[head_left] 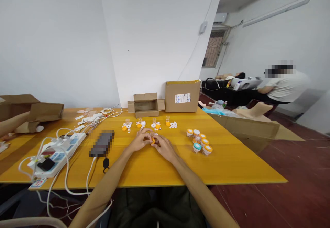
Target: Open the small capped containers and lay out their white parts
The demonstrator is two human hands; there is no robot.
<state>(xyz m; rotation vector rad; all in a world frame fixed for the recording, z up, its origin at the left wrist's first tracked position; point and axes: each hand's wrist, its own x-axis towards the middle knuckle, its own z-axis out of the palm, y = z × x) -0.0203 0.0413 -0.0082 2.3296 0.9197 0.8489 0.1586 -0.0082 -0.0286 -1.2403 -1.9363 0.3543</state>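
Observation:
Both of my hands meet over the middle of the table, fingers closed round a small orange plastic part (153, 140). My left hand (141, 140) pinches it from the left and my right hand (163, 147) from the right; the fingers hide most of it. Just beyond them lie several small groups of parts, each with orange discs (124, 128), white plastic pieces (172, 125) and a clear cup (154, 121). To the right of my right hand stands a cluster of small clear jars with orange lids (207, 148), one teal lid (197, 146) and one white lid (196, 132).
A power strip (60, 154) with tangled white cables and a phone (102, 143) lie on the left. At the back stand an open carton (146, 106) and a closed carton (182, 97). Another person's arm (14, 123) reaches into a box at far left; someone sits (286, 83) at right.

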